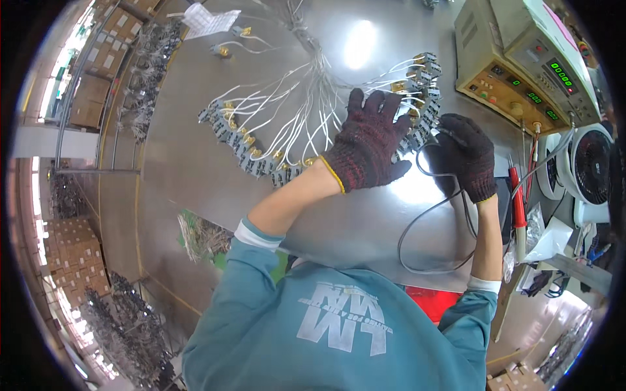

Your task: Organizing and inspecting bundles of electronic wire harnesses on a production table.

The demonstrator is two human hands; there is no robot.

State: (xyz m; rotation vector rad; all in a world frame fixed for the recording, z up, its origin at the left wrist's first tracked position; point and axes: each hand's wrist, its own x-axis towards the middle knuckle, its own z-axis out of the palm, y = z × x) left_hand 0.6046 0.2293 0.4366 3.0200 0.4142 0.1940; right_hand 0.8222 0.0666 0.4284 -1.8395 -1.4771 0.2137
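Dark knitted gloves with yellow cuffs cover both my hands. My left hand (373,135) lies over the bundle's right side with its fingers spread, its fingertips near the right row of small grey connectors (427,98). Just right of that row, my right hand (467,155) is curled around the end of a thin grey cable (422,212), whose tip is mostly hidden by the glove. White wires (297,120) fan out from one trunk to grey parts with brass-coloured fittings. Another curved row of grey connectors (244,153) lies to the left.
A bench instrument (528,65) with green digits stands at the back right, beside white fans (590,166) and a red-handled probe (518,199). Crumpled white paper (208,19) and two loose wire ends lie at the far left. Cardboard boxes (75,254) are stacked beyond the table.
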